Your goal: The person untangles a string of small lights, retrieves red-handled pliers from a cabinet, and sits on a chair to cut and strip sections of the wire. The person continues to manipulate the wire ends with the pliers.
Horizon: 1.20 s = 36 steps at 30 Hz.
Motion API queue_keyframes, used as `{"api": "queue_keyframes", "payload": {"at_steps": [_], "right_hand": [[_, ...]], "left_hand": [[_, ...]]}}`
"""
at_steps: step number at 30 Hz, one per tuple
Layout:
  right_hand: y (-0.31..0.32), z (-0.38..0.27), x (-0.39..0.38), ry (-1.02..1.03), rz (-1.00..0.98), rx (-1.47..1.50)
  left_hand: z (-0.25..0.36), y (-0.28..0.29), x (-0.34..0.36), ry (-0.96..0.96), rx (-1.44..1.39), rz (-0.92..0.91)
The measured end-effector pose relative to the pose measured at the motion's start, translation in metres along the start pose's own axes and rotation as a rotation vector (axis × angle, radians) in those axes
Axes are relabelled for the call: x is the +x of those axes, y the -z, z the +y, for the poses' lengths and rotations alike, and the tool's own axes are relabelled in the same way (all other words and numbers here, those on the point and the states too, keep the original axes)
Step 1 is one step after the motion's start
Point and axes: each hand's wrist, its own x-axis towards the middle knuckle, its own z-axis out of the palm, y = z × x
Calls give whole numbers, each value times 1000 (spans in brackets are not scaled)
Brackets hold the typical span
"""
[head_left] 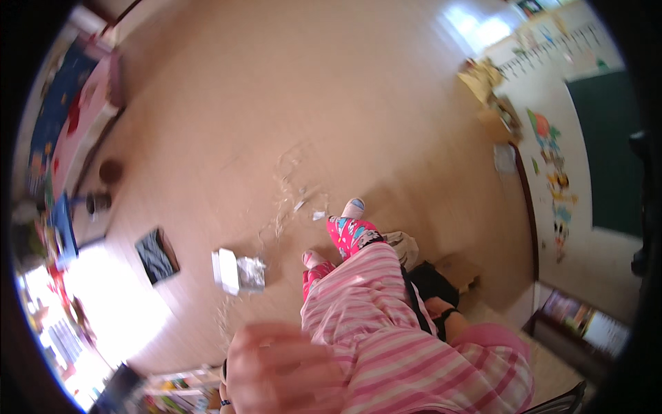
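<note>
Blurred at six o'clock, one hand (279, 369) hangs close to the lens; whether it is left or right, or grips anything, cannot be told. Nearest it on the wooden floor (227, 103), toward eleven o'clock, lies a small white box (226, 270) beside crumpled clear wrapping (252, 272), seemingly discarded.

Looks like a home, likely a child's playroom: pale wooden floor (227, 83), colourful play mat (58, 110) along the left edge, cartoon stickers (555, 186) on a white wall, low shelf of picture books (586, 321) (lower right), scattered wrappers (296, 193) and a small white box (226, 270) on the boards.
</note>
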Motion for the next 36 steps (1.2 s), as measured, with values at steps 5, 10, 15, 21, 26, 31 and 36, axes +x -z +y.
{"api": "queue_keyframes", "payload": {"at_steps": [5,10,15,21,26,31,36], "right_hand": [[41,-28,10,282,220,323],[97,-21,-8,242,239,913],[132,12,-31,193,474,1342],[22,19,-31,-56,451,1754],[-92,-100,-45,37,192,2761],[-31,-200,-52,-114,24,2248],[89,-165,-13,-72,191,2309]], "left_hand": [[30,-79,143,-287,-24,-38],[41,-180,224,-150,-257,272],[-58,-224,280,-141,38,-56],[-299,-292,306,612,453,-988],[-384,-436,377,283,698,-1871],[-330,-645,533,-396,502,-1399],[-238,-871,590,-647,512,-1285]]}}
